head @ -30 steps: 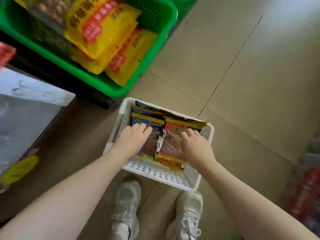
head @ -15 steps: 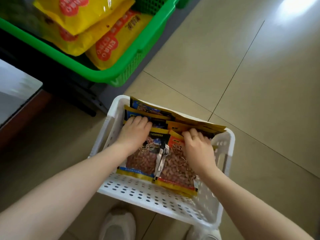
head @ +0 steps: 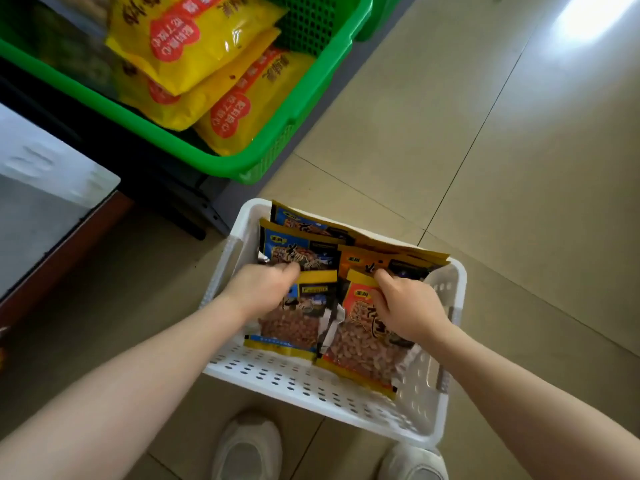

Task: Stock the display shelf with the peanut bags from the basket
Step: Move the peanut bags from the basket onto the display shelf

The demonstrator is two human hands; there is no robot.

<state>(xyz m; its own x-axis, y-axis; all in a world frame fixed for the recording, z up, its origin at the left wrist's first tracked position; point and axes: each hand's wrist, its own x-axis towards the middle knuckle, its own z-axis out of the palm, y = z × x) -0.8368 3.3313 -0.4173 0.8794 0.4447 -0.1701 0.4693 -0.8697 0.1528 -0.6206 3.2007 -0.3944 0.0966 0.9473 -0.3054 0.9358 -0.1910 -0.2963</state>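
**Both hands on peanut bags inside white basket**

The left hand (head: 265,289) has its fingers curled over the top edge of a blue-labelled peanut bag (head: 298,322), gripping it at the yellow header strip. The right hand (head: 408,308) pinches the top edge of an orange-labelled peanut bag (head: 363,348), thumb and fingers closed on its header. Both bags lie side by side, touching along their inner edges, at the front of the white perforated basket (head: 311,379). Each shows peanuts through a clear lower window, a yellow band along the bottom, and dark brush-style characters across the middle; the characters are too blurred to read. A small yellow logo patch sits near the top of each label, also illegible.

Behind these two, further peanut bags (head: 304,247) of the same blue and orange designs stand stacked toward the basket's far wall.

The basket rests on a beige tiled floor (head: 450,150), just ahead of two white shoes (head: 249,445).

Beyond the basket, a green plastic crate (head: 242,164) holds yellow bags (head: 194,46) bearing red heart-shaped labels with white characters, not legible from this angle. A grey-topped surface (head: 41,202) lies at the left.
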